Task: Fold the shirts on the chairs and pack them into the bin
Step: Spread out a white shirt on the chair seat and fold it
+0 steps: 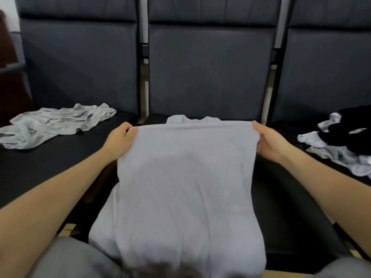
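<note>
A white shirt (186,187) lies lengthwise on the middle chair seat (285,207), its collar at the far end by the backrest. Its near part is lifted and stretched toward the collar. My left hand (118,135) pinches the left corner of that raised edge. My right hand (269,141) grips the right corner. The edge runs taut between both hands. A crumpled grey shirt (54,125) lies on the left chair seat. A heap of white and black garments (345,141) sits on the right chair seat. No bin is in view.
Three dark padded chairs stand side by side with tall backrests (208,67). Narrow gaps with metal frame parts separate the seats. A dark brown piece of furniture (8,57) is at the far left. My grey-clad knees show at the bottom edge.
</note>
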